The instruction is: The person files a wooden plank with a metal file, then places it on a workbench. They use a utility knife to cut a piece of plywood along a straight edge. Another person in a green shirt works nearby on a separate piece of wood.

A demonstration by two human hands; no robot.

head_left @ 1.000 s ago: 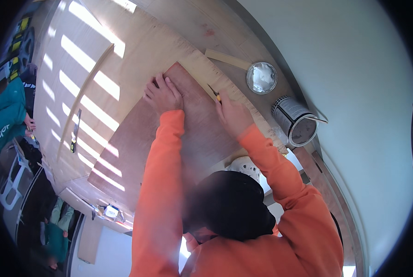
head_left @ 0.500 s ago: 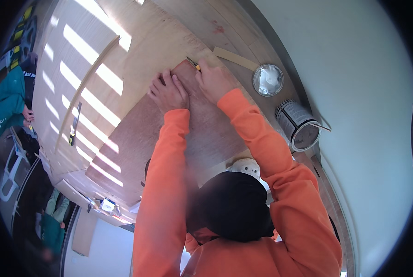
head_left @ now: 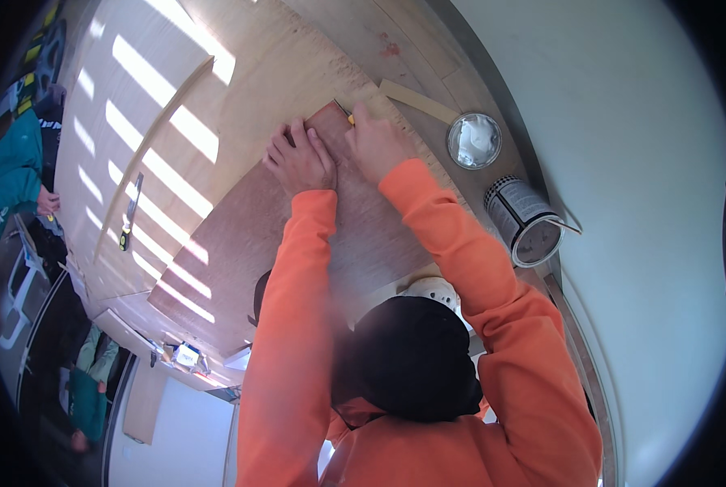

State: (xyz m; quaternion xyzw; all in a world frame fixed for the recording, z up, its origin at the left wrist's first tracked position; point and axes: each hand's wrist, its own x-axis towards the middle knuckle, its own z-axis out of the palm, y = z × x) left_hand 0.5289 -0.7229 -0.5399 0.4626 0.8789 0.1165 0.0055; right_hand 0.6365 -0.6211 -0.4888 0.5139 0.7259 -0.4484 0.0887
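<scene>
My left hand (head_left: 300, 158) rests on the reddish-brown wood board (head_left: 379, 243), fingers slightly bent and apart, near its upper corner. My right hand (head_left: 379, 142) is closed on a yellow-handled knife (head_left: 351, 118), its thin blade at the board's top corner. The board lies on a pale plywood sheet (head_left: 249, 105) crossed by stripes of light. To the left lie a long thin wooden strip (head_left: 160, 130) and a second long tool with a black and yellow handle (head_left: 126, 235).
A metal can (head_left: 517, 219), a round lid (head_left: 474, 140) and a wooden strip (head_left: 416, 101) lie at the right, beside a pale wall (head_left: 631, 203). A co-worker in green (head_left: 10, 178) is at the far left, another person (head_left: 87, 402) at lower left.
My right hand with the knife has moved up and left to the board's top corner, then stayed almost still. My left hand has shifted slightly right in the picture, still on the board.
</scene>
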